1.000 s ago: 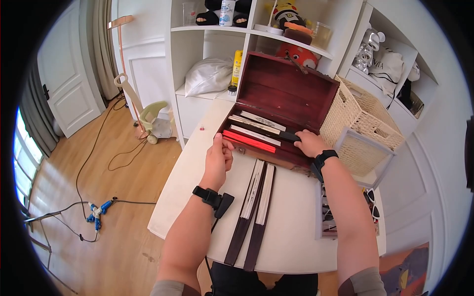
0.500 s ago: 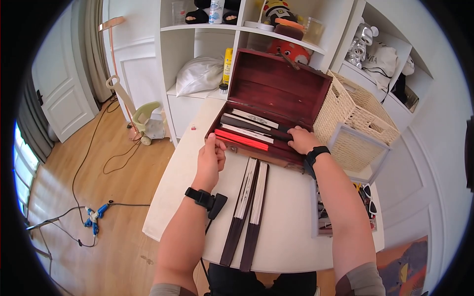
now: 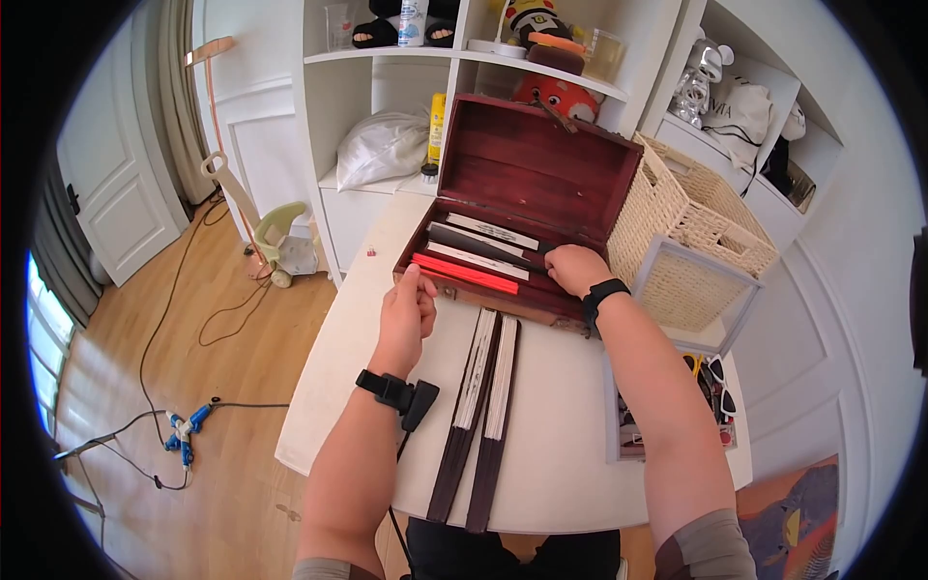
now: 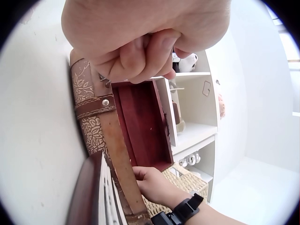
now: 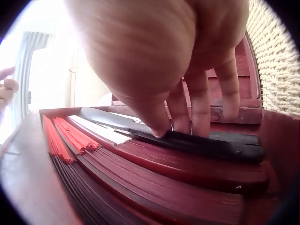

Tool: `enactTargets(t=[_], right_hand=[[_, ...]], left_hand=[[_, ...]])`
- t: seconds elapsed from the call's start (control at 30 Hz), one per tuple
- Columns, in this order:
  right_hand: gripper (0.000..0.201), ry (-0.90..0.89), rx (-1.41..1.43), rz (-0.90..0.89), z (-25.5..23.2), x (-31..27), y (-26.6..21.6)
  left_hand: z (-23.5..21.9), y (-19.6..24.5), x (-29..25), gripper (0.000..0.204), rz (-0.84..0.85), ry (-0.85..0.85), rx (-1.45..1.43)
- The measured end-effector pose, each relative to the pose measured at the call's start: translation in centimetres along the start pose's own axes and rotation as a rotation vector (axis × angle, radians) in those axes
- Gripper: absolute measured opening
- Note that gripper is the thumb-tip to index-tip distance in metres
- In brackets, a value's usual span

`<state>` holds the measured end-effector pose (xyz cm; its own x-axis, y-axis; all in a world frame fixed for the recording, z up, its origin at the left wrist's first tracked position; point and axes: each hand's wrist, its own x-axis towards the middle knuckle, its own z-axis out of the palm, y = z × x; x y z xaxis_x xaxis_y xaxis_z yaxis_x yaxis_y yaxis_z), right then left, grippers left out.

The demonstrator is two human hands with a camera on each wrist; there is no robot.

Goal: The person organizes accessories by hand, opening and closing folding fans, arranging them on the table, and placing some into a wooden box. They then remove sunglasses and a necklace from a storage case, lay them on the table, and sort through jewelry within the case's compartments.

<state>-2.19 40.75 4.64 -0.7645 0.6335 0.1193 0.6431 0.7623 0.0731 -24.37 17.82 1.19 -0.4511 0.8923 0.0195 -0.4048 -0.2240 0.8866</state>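
A dark red wooden chest (image 3: 541, 311) stands with its lid raised, folding fans lying lengthwise inside. My right hand (image 3: 577, 271) reaches into its right half and pinches the dark end of a black folding fan (image 5: 211, 145), thumb on the near side, fingers on the far side. Nearer the front lie red fans (image 3: 464, 275) and a white-leafed fan (image 3: 491, 262); another white one (image 3: 488, 230) is behind. My left hand (image 3: 406, 314) is by the chest's front left corner, fingers loosely curled with nothing visible in them. Two large dark-ribbed fans (image 3: 462, 416) lie on the white table.
A woven basket (image 3: 677, 217) stands right of the chest, with a grey-framed panel (image 3: 701, 295) leaning before it. Further forward is a tray of small items (image 3: 628, 440) with sunglasses (image 3: 723, 387). White shelves (image 3: 377, 56) rise behind.
The black fan has turned in the chest, so its dark side now faces up more. My right hand stays at its end. The left hand stays by the corner while the head view shifts slightly.
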Motion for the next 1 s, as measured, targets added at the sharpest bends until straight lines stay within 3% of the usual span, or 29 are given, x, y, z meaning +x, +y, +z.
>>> enactTargets(t=[0.23, 0.73, 0.83, 1.0], right_hand=[[0.017, 0.061, -0.215, -0.048, 0.1, 0.9, -0.4], [0.02, 0.065, -0.349, -0.084, 0.7, 1.8, -2.0], [0.021, -0.064, -0.316, -0.026, -0.2, 1.7, -2.7], [0.028, 0.002, -0.069, -0.088, -1.0, 1.2, -3.1]], left_hand=[[0.0, 0.0, 0.0, 0.042, 0.0, -0.014, 0.004], [0.1, 0.1, -0.1, 0.034, -0.009, -0.022, 0.01], [0.1, 0.1, -0.1, 0.034, -0.012, -0.03, 0.006], [0.3, 0.1, -0.2, 0.033, -0.02, -0.02, 0.021]])
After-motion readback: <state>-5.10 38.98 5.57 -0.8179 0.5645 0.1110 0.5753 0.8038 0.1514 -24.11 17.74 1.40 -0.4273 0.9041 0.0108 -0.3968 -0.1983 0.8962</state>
